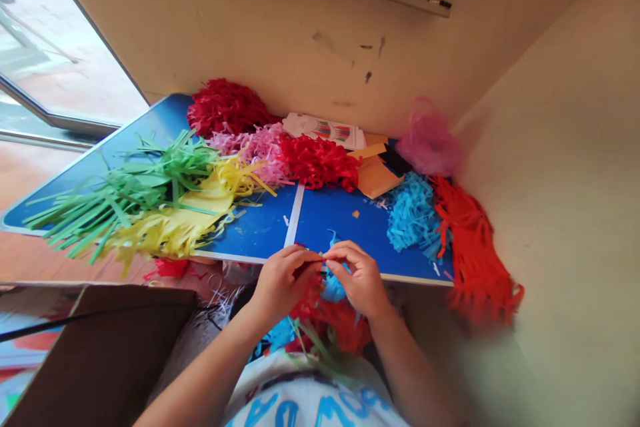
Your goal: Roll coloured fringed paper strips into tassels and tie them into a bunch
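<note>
My left hand (286, 282) and my right hand (361, 284) meet at the table's front edge, thumbs and fingertips pinched together. What they pinch is too small to make out. Light blue fringed paper (333, 288) shows just below the fingertips, beside my right hand; whether it is held I cannot tell. A blue tip of it also sticks up behind my fingers. On my lap, under both hands, lies a heap of red fringed paper (343, 326), mixed with blue and green strips.
The blue table (250, 230) carries green (125, 190), yellow (200, 207), pink (263, 147), dark red (227, 107), red (320, 160) and blue (413, 214) fringed paper. Orange-red fringe (480, 254) hangs over its right edge. A cardboard box (120, 340) stands at lower left.
</note>
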Demonstrator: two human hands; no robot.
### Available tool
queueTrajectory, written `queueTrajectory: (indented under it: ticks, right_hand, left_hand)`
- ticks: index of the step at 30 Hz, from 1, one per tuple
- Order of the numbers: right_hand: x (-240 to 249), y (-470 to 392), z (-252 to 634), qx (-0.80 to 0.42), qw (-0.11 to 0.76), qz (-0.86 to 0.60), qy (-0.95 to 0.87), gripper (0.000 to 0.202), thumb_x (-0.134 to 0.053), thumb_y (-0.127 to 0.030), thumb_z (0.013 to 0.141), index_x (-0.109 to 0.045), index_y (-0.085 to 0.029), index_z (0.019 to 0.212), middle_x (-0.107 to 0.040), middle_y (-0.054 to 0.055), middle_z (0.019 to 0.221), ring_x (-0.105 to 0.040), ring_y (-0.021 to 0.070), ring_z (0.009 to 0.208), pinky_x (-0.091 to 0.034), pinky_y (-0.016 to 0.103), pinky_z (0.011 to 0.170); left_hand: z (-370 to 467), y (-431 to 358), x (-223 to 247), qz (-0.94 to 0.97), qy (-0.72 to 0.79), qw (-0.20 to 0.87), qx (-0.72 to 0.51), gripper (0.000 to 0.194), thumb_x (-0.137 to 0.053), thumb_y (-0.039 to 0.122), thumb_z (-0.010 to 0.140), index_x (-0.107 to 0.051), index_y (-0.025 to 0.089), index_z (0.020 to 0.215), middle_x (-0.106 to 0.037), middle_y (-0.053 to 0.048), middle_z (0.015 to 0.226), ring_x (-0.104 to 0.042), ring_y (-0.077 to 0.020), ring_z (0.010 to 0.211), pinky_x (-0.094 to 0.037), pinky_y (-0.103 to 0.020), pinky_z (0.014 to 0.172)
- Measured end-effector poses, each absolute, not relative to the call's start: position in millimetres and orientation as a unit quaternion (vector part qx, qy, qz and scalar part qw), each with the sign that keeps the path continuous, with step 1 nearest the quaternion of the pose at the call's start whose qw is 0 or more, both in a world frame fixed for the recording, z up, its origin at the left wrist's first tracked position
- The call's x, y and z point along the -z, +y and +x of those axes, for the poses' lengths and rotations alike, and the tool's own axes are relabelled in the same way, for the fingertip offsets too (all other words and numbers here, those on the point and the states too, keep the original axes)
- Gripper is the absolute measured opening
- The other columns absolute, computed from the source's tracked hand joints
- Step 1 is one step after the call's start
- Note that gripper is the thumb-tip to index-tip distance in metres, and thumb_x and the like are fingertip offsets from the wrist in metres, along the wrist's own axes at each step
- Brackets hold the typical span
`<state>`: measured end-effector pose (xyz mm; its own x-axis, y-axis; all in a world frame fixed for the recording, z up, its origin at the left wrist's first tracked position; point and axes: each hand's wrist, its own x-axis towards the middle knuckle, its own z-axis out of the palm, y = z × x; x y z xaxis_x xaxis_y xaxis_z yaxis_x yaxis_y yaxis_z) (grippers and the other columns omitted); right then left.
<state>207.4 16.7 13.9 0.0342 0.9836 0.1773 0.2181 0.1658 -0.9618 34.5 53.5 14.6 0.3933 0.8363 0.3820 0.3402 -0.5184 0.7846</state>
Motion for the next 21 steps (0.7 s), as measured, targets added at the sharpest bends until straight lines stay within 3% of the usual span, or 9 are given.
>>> queueTrajectory:
  ticks: [4,7,10,13,21]
  right_hand:
    - [-10,16,207,-0.441,0.514,-0.523,-0.517,0.010,-0.066,-0.027,0.083,-0.069,-0.023,0.092,-0.070,0.003,0.089,-0.065,0.0176,0.083,-0.052,0.029,0.075]
    - [-9,14,205,-0.439,0.528,-0.531,-0.497,0.013,-0.069,-0.028,0.081,-0.067,-0.023,0.093,-0.069,0.002,0.086,-0.064,0.0168,0.080,-0.052,0.029,0.076]
    - [-10,12,204,-0.454,0.524,-0.523,-0.495,0.015,-0.072,-0.027,0.078,-0.067,-0.023,0.091,-0.070,0.002,0.086,-0.065,0.0166,0.079,-0.052,0.029,0.076]
    - [-13,12,206,-0.469,0.523,-0.517,-0.490,0.009,-0.073,-0.028,0.078,-0.068,-0.023,0.084,-0.070,0.002,0.083,-0.065,0.0173,0.077,-0.052,0.029,0.073]
    - [-18,4,208,-0.373,0.521,-0.539,-0.547,0.004,-0.069,-0.027,0.084,-0.070,-0.025,0.080,-0.070,0.002,0.083,-0.065,0.0183,0.080,-0.051,0.030,0.076]
  left_hand:
    - [33,51,-15,0.720,0.398,0.390,-0.414,0.019,-0.070,0.030,0.081,-0.064,0.019,0.096,-0.072,-0.003,0.082,-0.068,-0.0152,0.073,-0.054,-0.025,0.067]
    - [31,50,-18,0.710,0.392,0.408,-0.419,0.014,-0.069,0.028,0.082,-0.064,0.019,0.090,-0.071,-0.004,0.085,-0.068,-0.0155,0.077,-0.054,-0.025,0.070]
    - [30,49,-20,0.709,0.386,0.403,-0.431,0.006,-0.066,0.024,0.083,-0.064,0.019,0.084,-0.070,-0.002,0.077,-0.066,-0.0138,0.071,-0.053,-0.023,0.066]
    - [30,49,-21,0.731,0.364,0.382,-0.433,0.007,-0.067,0.025,0.085,-0.068,0.019,0.089,-0.072,-0.004,0.082,-0.067,-0.0146,0.074,-0.053,-0.024,0.068]
    - [30,51,-23,0.784,0.330,0.303,-0.430,0.007,-0.067,0.025,0.086,-0.070,0.020,0.091,-0.070,-0.006,0.088,-0.067,-0.0153,0.082,-0.054,-0.024,0.072]
